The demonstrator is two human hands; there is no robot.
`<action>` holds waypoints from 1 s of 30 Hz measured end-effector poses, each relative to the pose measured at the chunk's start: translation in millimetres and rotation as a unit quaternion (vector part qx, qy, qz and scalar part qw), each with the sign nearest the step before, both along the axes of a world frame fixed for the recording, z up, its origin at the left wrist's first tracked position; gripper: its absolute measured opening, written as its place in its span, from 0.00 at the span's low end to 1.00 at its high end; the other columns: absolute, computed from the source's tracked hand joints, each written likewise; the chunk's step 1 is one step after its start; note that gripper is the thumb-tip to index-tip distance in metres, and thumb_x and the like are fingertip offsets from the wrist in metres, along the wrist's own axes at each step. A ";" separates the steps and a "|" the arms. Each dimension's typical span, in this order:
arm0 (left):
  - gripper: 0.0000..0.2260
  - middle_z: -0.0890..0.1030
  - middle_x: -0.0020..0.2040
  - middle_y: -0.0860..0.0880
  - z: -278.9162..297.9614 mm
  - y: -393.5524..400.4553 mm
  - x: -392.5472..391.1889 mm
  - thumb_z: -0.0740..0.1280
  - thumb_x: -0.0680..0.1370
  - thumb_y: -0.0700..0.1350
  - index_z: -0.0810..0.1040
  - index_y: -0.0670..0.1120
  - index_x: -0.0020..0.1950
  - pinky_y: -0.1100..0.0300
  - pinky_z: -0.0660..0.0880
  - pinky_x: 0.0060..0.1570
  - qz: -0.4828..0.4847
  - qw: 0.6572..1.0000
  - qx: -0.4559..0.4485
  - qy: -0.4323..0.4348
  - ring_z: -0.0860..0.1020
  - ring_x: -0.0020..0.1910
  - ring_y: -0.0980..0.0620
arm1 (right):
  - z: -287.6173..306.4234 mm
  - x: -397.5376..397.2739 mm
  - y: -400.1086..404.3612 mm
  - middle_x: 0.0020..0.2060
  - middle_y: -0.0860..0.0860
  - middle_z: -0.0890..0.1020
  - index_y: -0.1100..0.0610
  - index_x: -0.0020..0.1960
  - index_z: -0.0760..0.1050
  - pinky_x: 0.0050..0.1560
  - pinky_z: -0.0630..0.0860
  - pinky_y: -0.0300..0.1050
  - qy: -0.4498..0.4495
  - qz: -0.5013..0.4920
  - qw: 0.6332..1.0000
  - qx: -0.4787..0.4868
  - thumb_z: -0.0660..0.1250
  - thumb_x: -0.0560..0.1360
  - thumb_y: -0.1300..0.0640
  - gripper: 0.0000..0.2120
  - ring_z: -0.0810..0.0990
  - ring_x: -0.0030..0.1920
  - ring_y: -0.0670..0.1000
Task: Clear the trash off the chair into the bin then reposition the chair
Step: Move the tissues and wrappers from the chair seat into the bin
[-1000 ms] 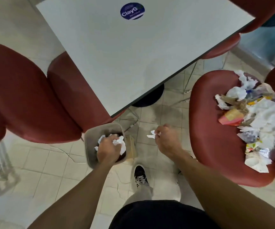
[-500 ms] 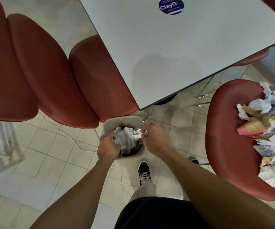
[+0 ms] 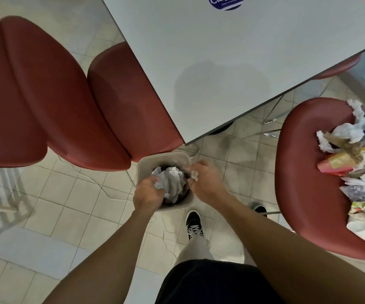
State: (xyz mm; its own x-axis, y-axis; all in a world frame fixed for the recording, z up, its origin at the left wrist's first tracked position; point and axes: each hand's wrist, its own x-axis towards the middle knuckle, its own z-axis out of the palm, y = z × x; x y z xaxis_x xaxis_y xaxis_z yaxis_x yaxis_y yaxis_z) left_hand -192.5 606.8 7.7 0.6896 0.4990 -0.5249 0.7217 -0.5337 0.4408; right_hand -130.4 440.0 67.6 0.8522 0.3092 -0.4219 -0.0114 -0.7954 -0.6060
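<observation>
At frame centre, the left hand (image 3: 147,191) grips crumpled paper (image 3: 169,181) over the bin (image 3: 143,163). The right hand (image 3: 205,183) pinches a small scrap (image 3: 194,174) at the bin's right rim. More trash (image 3: 361,163) lies heaped on the chair (image 3: 304,163) at right.

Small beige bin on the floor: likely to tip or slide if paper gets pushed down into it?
Probably slides: the small beige plastic bin looks light and stands on smooth tile. Tipping seems less likely; it looks squat. The crumpled white paper inside should compress easily.
</observation>
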 end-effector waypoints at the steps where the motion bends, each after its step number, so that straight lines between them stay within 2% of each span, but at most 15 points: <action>1: 0.13 0.81 0.50 0.47 1.2 -5.5 2.9 0.70 0.69 0.40 0.80 0.51 0.52 0.58 0.75 0.43 -0.008 1.000 -0.004 0.000 0.78 0.44 0.47 | -0.3 1.4 -8.3 0.62 0.50 0.74 0.54 0.63 0.76 0.53 0.72 0.40 0.006 -0.010 1.000 -0.003 0.66 0.75 0.61 0.17 0.77 0.55 0.53; 5: 0.10 0.80 0.51 0.48 7.7 -32.4 18.9 0.69 0.71 0.43 0.80 0.52 0.51 0.56 0.76 0.49 -0.042 0.999 0.002 -0.001 0.79 0.50 0.44 | -2.4 5.6 -43.1 0.64 0.49 0.72 0.52 0.64 0.74 0.59 0.74 0.46 0.021 -0.041 0.999 -0.007 0.66 0.76 0.59 0.17 0.77 0.56 0.52; 8: 0.09 0.81 0.51 0.48 9.3 -60.5 34.2 0.67 0.70 0.48 0.80 0.58 0.48 0.48 0.76 0.56 -0.075 0.997 0.012 -0.002 0.79 0.51 0.44 | -3.9 8.1 -76.2 0.64 0.50 0.72 0.54 0.65 0.74 0.62 0.73 0.47 0.013 -0.065 0.998 -0.014 0.66 0.76 0.58 0.18 0.76 0.59 0.52; 11: 0.05 0.82 0.49 0.51 9.4 -94.7 49.4 0.67 0.70 0.49 0.78 0.60 0.43 0.49 0.77 0.53 -0.107 0.994 0.020 -0.012 0.80 0.48 0.47 | -5.7 10.8 -116.0 0.65 0.50 0.71 0.55 0.66 0.73 0.61 0.72 0.44 0.013 -0.098 0.995 -0.011 0.66 0.76 0.58 0.18 0.76 0.59 0.52; 13: 0.08 0.82 0.50 0.49 12.6 -121.6 60.1 0.68 0.72 0.45 0.80 0.57 0.48 0.52 0.77 0.52 -0.142 0.990 -0.005 -0.022 0.80 0.48 0.48 | -7.1 11.9 -145.9 0.65 0.51 0.71 0.55 0.66 0.73 0.61 0.73 0.45 0.014 -0.121 0.993 -0.010 0.66 0.76 0.58 0.18 0.76 0.59 0.53; 16: 0.12 0.80 0.54 0.49 13.1 -156.6 76.6 0.70 0.72 0.44 0.80 0.54 0.54 0.55 0.76 0.54 -0.180 0.983 -0.007 -0.022 0.79 0.51 0.48 | -9.6 12.8 -186.0 0.66 0.51 0.69 0.55 0.67 0.72 0.62 0.73 0.47 0.020 -0.144 0.989 -0.007 0.65 0.76 0.58 0.19 0.76 0.59 0.54; 20: 0.14 0.80 0.53 0.51 15.8 -222.4 98.5 0.71 0.72 0.46 0.79 0.55 0.56 0.56 0.76 0.51 -0.245 0.969 -0.003 -0.023 0.78 0.50 0.50 | -16.1 11.1 -254.3 0.67 0.53 0.68 0.54 0.68 0.71 0.61 0.71 0.45 0.037 -0.193 0.980 -0.027 0.65 0.76 0.58 0.21 0.76 0.59 0.55; 25: 0.14 0.77 0.55 0.49 16.1 -309.6 115.3 0.70 0.73 0.45 0.78 0.54 0.59 0.51 0.76 0.55 -0.329 0.944 -0.026 -0.027 0.77 0.53 0.48 | -29.2 -2.2 -333.7 0.60 0.57 0.71 0.55 0.66 0.71 0.57 0.73 0.49 0.061 -0.274 0.959 -0.046 0.65 0.72 0.60 0.21 0.76 0.56 0.60; 30: 0.13 0.76 0.52 0.50 5.5 -396.0 125.9 0.71 0.72 0.45 0.79 0.53 0.57 0.53 0.74 0.55 -0.415 0.909 -0.033 -0.027 0.75 0.53 0.50 | -48.0 -20.8 -404.0 0.64 0.58 0.69 0.55 0.69 0.68 0.59 0.73 0.51 0.093 -0.345 0.932 -0.054 0.66 0.72 0.60 0.25 0.75 0.57 0.61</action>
